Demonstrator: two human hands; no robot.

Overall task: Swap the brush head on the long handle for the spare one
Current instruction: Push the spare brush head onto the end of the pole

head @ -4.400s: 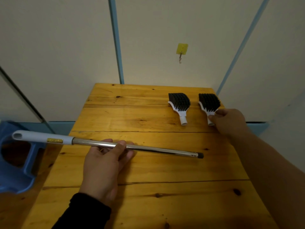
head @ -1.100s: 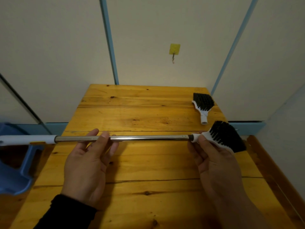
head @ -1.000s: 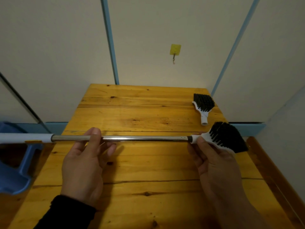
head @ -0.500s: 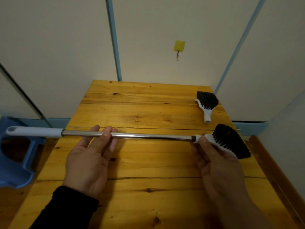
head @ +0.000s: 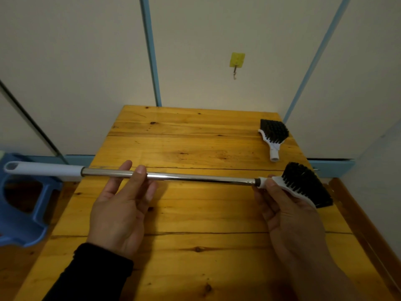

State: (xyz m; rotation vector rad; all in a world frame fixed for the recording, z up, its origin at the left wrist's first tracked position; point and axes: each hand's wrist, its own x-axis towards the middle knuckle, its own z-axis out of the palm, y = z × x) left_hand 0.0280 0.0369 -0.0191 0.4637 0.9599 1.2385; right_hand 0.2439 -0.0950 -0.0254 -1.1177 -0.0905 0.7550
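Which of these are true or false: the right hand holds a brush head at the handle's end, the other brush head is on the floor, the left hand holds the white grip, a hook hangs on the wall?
1. The right hand holds a brush head at the end of the long handle. True.
2. The second brush head lies on the floor. False: it lies on the wooden table.
3. The left hand holds the white grip. False: it holds the metal shaft.
4. A yellow hook hangs on the wall. True.
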